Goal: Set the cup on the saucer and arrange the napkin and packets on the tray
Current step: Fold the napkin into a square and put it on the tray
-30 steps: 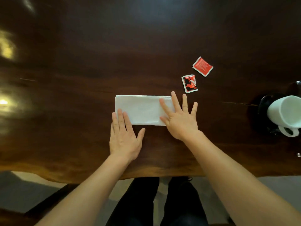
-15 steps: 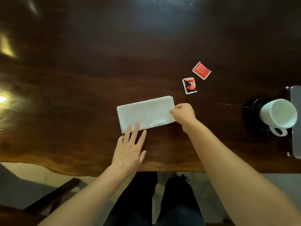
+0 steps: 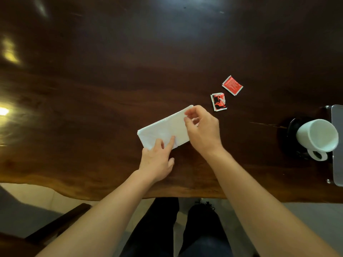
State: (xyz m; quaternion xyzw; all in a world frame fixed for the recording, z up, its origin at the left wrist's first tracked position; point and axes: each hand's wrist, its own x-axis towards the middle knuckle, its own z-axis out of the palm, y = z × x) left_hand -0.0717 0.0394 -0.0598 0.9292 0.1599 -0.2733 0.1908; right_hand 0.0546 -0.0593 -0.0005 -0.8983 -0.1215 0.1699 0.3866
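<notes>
- Head-camera view: a dark, glossy wooden table (image 3: 111, 101) is seen from above, with bright glare patches along its left side.
- At the near left corner, below the table edge, part of a dark wooden chair (image 3: 55, 225) is seen.
- The left hand (image 3: 157, 160) is laid near the table's near edge, palm down; its fingers are loosened and nothing is gripped, while two fingertips (image 3: 171, 140) are pressed on the near part of the napkin.
- The white folded napkin (image 3: 163, 128) is found at the middle of the table, lying aslant, its right end farther away than its left end.
- The right hand (image 3: 202, 130) is placed over the napkin's right end, and the far right corner is pinched between thumb and fingertips; that corner looks lifted slightly off the wood.
- Just right of that hand, a red-and-black packet (image 3: 218, 102) is laid flat on the table, apart from the napkin.
- Farther away and to the right, a plain red packet (image 3: 232, 85) is laid flat, near the first but not touching it.
- Far right, a white cup (image 3: 317, 135) is set on a dark saucer (image 3: 291, 130), handle toward the near side.
- At the right edge, a grey tray (image 3: 336, 145) is partly cut off by the frame, beside the cup.
</notes>
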